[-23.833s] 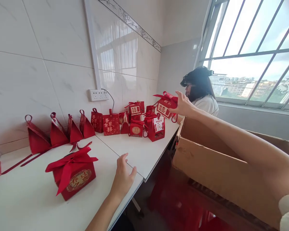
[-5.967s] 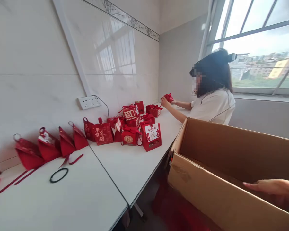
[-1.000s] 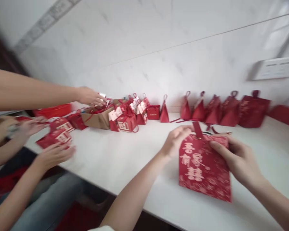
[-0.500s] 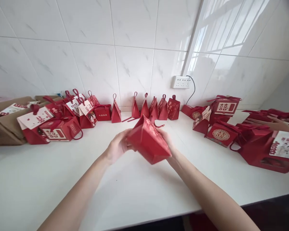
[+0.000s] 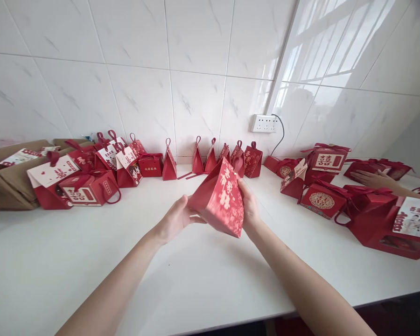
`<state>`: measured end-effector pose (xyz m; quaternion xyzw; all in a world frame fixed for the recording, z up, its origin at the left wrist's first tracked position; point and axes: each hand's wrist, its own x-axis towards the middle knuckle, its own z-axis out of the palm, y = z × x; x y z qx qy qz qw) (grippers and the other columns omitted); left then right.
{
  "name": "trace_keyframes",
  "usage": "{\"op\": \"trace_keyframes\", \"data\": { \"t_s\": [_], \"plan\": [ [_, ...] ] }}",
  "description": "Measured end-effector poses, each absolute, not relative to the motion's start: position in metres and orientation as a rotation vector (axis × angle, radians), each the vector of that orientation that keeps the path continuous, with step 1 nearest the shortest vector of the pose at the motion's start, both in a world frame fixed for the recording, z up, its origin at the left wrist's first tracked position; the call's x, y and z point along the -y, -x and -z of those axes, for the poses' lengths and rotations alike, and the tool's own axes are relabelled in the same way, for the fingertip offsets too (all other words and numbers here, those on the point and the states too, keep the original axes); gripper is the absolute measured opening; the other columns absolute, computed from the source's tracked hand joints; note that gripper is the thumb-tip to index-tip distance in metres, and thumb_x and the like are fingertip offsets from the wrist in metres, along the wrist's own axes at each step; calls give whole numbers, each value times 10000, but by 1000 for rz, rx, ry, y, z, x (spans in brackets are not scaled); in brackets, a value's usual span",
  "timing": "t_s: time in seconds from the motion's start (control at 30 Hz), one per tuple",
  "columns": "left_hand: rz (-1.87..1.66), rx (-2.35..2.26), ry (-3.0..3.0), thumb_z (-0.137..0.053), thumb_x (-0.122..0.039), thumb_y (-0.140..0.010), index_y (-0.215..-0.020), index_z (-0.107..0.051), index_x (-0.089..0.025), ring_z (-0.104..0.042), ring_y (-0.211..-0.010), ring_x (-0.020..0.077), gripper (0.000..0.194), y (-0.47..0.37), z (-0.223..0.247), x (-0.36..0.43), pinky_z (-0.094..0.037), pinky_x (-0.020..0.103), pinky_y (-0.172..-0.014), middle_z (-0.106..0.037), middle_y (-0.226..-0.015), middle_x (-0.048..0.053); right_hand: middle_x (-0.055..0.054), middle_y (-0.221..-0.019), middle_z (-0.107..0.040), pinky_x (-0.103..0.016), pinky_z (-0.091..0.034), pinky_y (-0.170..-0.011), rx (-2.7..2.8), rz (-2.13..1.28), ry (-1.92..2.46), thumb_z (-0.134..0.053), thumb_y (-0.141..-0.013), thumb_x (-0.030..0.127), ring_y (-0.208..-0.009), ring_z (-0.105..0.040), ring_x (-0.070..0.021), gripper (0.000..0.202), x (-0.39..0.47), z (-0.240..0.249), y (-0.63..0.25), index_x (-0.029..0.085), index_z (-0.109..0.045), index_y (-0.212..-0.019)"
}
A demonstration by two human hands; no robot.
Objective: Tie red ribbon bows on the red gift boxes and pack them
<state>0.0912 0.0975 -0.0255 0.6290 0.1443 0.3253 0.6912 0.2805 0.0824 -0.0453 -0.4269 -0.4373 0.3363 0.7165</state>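
A red triangular gift box [image 5: 227, 200] with gold lettering is tilted above the middle of the white table [image 5: 182, 284]. My right hand [image 5: 248, 200] grips its right side near the top, partly hidden behind it. At the box's left edge is my left hand [image 5: 178, 218], thumb raised and fingers spread, the fingertips reaching beside or under the box. Whether they touch it is hard to tell. Behind it, similar small red boxes [image 5: 197, 158] with ribbon loops stand in a row along the wall.
Red and white gift boxes [image 5: 87, 187] and brown paper bags [image 5: 14, 189] crowd the left. More red boxes [image 5: 324, 198] fill the right, where another person's hand [image 5: 378, 181] rests on one. A power strip [image 5: 265, 123] is on the wall.
The held box has turned, so its lettered face now shows instead of its plain red underside. My left hand's fingers have spread. The other person's hand has moved left.
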Motion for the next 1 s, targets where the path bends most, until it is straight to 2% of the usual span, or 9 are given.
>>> {"op": "trace_keyframes", "data": {
  "t_s": [0.1,0.17,0.33,0.4,0.5,0.6,0.67,0.8,1.0],
  "plan": [
    [-645,-435,-1487,-618,-553,-744,-1092,-626,-184,-604,-993,276,507,-91,29,-99,-485,382,-824,-648,-1127,118,-3,-776,-676,-318,-541,-644,710,-991,774,-680,-701,534,-667,-649,-180,354,-78,35,-285,214,-597,-826],
    [-582,-463,-1521,-699,-465,-707,-1059,-634,-181,-611,-969,261,457,-91,31,-99,-487,354,-803,-661,-1103,95,2,-757,-672,-315,-540,-651,653,-1089,734,-702,-671,546,-651,-643,-172,374,-76,32,-285,209,-604,-801],
    [-555,-435,-1521,-723,-444,-689,-1013,-653,-174,-608,-976,263,427,-93,34,-98,-483,360,-821,-669,-1068,75,-6,-756,-683,-345,-545,-663,622,-1245,718,-677,-667,589,-651,-647,-195,405,-75,33,-284,210,-619,-799],
    [-590,-466,-1471,-690,-480,-712,-1050,-635,-184,-601,-1000,276,453,-95,34,-97,-484,384,-836,-659,-1088,84,-10,-753,-675,-327,-539,-636,603,-1176,775,-694,-659,571,-647,-636,-188,396,-76,32,-284,204,-612,-784],
    [-704,-549,-1369,-528,-615,-777,-1191,-542,-241,-551,-1109,297,559,-98,37,-98,-486,424,-857,-586,-1231,96,-4,-776,-658,-283,-521,-595,542,-955,882,-745,-632,499,-647,-614,-163,360,-76,30,-283,204,-594,-774],
    [-750,-689,-1415,-596,-617,-723,-1230,-489,-233,-524,-1153,301,645,-99,41,-100,-463,430,-913,-551,-1272,110,-4,-798,-645,-280,-514,-593,541,-835,960,-758,-624,464,-664,-606,-164,346,-75,29,-278,214,-577,-781],
    [-750,-756,-1462,-672,-531,-704,-1211,-489,-207,-546,-1125,285,629,-100,44,-102,-444,418,-946,-578,-1225,112,-11,-789,-636,-291,-513,-608,657,-821,993,-731,-651,474,-670,-600,-170,337,-74,30,-275,215,-573,-798],
    [-804,-755,-1455,-653,-469,-744,-1177,-498,-193,-595,-1044,255,536,-102,50,-105,-463,402,-912,-628,-1130,88,10,-744,-607,-266,-473,-598,1036,-678,1024,-647,-745,471,-631,-552,-140,287,-68,32,-267,222,-556,-855],
    [-1107,-758,-1645,-720,-409,-677,-984,-606,-163,-643,-823,210,409,-99,39,-102,-505,326,-755,-685,-870,48,9,-670,-581,-244,-423,-572,1421,-595,1059,-602,-791,446,-605,-515,-124,268,-60,33,-260,193,-574,-707]
  ]
}}
